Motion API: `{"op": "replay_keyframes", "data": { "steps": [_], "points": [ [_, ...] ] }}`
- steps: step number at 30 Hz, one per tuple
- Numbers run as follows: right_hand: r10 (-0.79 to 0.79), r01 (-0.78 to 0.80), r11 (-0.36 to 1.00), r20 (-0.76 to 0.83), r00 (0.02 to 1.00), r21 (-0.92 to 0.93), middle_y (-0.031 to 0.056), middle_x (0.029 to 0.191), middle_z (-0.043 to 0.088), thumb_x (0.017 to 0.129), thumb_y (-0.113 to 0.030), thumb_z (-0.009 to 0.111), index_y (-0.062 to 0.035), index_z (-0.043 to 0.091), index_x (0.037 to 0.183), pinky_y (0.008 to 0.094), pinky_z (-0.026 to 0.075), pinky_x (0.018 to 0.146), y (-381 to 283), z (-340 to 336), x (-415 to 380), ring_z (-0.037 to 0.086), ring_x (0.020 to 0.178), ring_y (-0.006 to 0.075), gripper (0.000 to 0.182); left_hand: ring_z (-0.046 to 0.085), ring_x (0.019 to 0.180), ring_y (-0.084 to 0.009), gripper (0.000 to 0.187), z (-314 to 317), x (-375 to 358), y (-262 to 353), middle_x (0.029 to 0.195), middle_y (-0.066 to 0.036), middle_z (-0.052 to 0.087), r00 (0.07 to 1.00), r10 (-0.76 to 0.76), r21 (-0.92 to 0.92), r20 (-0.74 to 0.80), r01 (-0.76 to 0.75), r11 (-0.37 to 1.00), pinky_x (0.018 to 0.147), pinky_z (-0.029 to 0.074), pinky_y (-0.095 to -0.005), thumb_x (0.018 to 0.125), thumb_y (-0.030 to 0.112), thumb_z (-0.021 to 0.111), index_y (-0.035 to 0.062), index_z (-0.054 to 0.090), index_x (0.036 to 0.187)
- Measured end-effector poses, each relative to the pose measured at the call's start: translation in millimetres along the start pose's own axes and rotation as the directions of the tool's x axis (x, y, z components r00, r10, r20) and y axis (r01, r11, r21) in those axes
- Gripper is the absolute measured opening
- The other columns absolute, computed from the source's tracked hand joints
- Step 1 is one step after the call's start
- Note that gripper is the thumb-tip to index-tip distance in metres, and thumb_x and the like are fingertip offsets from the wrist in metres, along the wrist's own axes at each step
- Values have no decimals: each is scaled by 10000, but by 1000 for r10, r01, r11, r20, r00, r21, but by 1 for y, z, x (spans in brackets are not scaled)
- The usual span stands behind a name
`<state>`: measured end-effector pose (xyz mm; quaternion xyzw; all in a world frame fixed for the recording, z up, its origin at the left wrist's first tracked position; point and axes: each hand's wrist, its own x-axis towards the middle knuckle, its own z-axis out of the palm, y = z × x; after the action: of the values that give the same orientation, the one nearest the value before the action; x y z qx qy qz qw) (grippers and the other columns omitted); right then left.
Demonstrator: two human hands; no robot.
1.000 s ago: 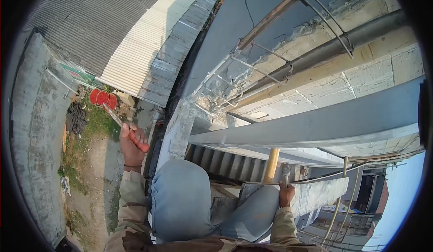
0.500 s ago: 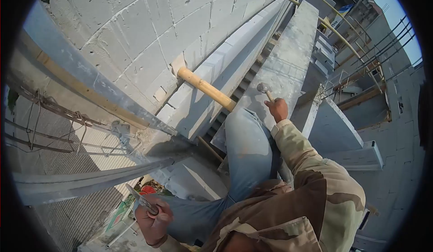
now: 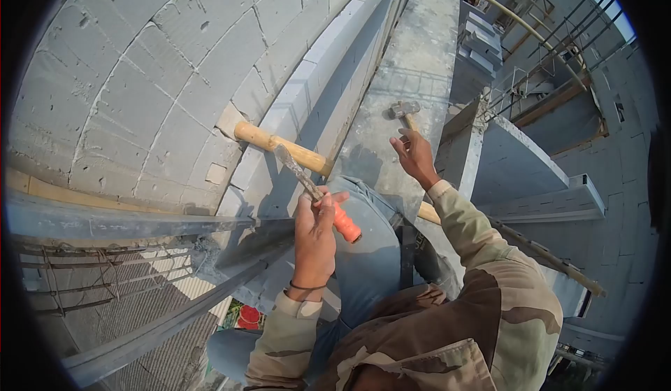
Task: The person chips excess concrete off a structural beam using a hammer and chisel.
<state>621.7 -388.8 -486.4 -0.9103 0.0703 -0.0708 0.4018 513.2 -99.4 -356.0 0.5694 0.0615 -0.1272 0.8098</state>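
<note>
My left hand (image 3: 316, 240) is raised over my knee, its fingers closed around a chisel (image 3: 299, 172). The chisel's flat blade is crusted and points up and to the left. An orange, grip-like part (image 3: 342, 222) sticks out below the fingers, in line with the blade. Ahead of my right hand (image 3: 418, 158) a hammer (image 3: 405, 109) rests on the long grey plank (image 3: 412, 55), head away from me. The right thumb and fingers are spread at the end of its short wooden handle, which the hand partly hides.
A wooden pole (image 3: 283, 143) juts from the pale block wall (image 3: 203, 62) toward my knee. Metal channels (image 3: 161, 226) and rusty rebar (image 3: 70, 279) cross at left, above a corrugated roof (image 3: 140, 349). Grey blocks (image 3: 481, 45) are stacked beyond the plank's right side.
My left hand has come up and right with the chisel, and the orange part now shows. My right fingers have spread at the hammer's handle. The view has shifted.
</note>
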Motion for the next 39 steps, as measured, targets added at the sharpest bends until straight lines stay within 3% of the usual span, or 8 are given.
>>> {"op": "replay_keyframes", "data": {
  "steps": [3,6,9,13,21,25,32,39],
  "points": [
    [-147,-286,661,493,857,694,97,989,679,1007,-418,676,8,576,1364,299,513,725,-90,-20,-72,641,818,133,565,560,1277,-244,335,30,26,-34,1328,-232,609,993,91,35,-74,-89,995,1078,452,-361,1121,219,452,-17,413,1356],
    [-249,42,829,302,920,557,56,882,617,1015,-389,672,2,538,1375,309,495,677,-112,-9,-109,565,732,127,548,479,1374,-216,414,47,34,-44,1541,-237,453,998,65,-25,-18,-65,998,1098,396,-301,1129,253,447,-33,411,1426],
    [-73,-15,944,251,965,330,109,819,653,1005,-325,678,1,542,1327,381,500,663,-63,-3,-83,636,719,210,478,424,1438,-227,522,20,21,-51,1603,-239,384,997,-66,-82,38,69,994,1104,379,-293,1132,259,434,-19,313,1558],
    [-59,35,977,-109,992,-211,238,868,684,970,-196,638,-6,569,1149,543,492,709,19,23,-33,653,814,465,270,354,1500,-392,693,-14,-35,51,1557,-309,410,936,332,323,122,-353,878,1218,294,-503,1075,352,541,-82,293,1555],
    [-119,-29,742,-175,977,-670,151,1195,555,918,-276,693,-44,537,1384,481,406,928,82,44,-29,527,1141,343,543,572,1314,-429,640,-184,-204,140,1358,-297,597,739,674,793,21,-423,439,1170,394,-560,1071,418,480,-63,416,1489],
    [-87,-110,713,-244,966,-692,165,1311,521,908,-332,714,-46,499,1450,504,368,985,72,47,-32,487,1222,367,649,567,1317,-429,622,-152,-230,182,1351,-274,612,643,749,840,161,-487,238,1174,375,-593,1072,445,453,-30,451,1473],
    [-79,-159,590,-253,964,-791,185,1436,489,993,-364,626,-102,426,1498,533,449,973,90,62,-24,484,1308,382,604,604,1238,-379,541,-189,-288,231,1265,-232,673,92,959,928,267,-291,-231,1095,456,-590,1062,411,511,-25,535,1382],
    [-241,56,683,-152,958,-729,188,1461,476,965,-300,655,-61,477,1448,515,435,1045,72,69,-32,479,1321,397,567,624,1224,-275,449,-198,-298,324,1328,-223,634,-515,857,942,23,-277,-192,1064,494,-432,1080,268,478,-50,513,1394]
  ]
}}
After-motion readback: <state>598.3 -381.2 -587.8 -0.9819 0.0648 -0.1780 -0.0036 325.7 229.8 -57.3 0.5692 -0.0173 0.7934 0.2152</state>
